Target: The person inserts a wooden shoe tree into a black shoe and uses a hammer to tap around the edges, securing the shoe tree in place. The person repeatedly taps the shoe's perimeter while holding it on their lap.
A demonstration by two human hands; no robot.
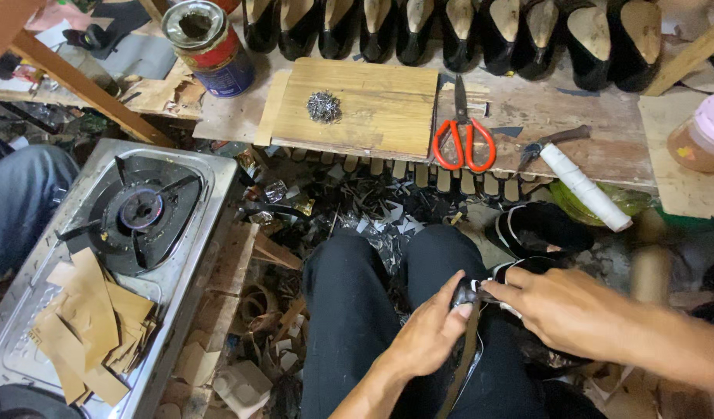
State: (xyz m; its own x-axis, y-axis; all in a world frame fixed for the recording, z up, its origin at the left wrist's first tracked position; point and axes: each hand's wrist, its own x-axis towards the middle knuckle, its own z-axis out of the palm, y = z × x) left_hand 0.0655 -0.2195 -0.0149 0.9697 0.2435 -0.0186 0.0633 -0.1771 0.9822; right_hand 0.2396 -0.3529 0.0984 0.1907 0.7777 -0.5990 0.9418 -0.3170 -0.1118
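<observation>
in the lower middle of the frame my left hand (428, 334) and right hand (560, 304) meet over my lap, on black trousers (349, 310). both are closed in a pinch on a black shoe upper with a pale lining edge (503, 289); the left fingertips grip its near end, where a dark strip (467, 361) hangs down, and the right thumb and fingers clamp it from the other side. i judge the work only partly done: the piece looks soft, crumpled and unshaped, with no sole that i can see, though most of it is hidden under my hands.

just beyond, right of centre, another black shoe with a white rim (539, 229) lies among dark offcuts on the floor. at the left edge a steel gas stove (143, 209) burns with a low blue flame, and tan leather pieces (93, 322) are piled on its near end.

further up, the wooden bench (527, 105) carries a pale board (372, 101) with a small heap of metal tacks (323, 107), red-handled scissors (463, 140), pincers with a white-wrapped handle (582, 182), and an open tin (209, 46). along the top, a row of black shoes on lasts (450, 31) stands finished to the same stage, so this one looks to be among several.
</observation>
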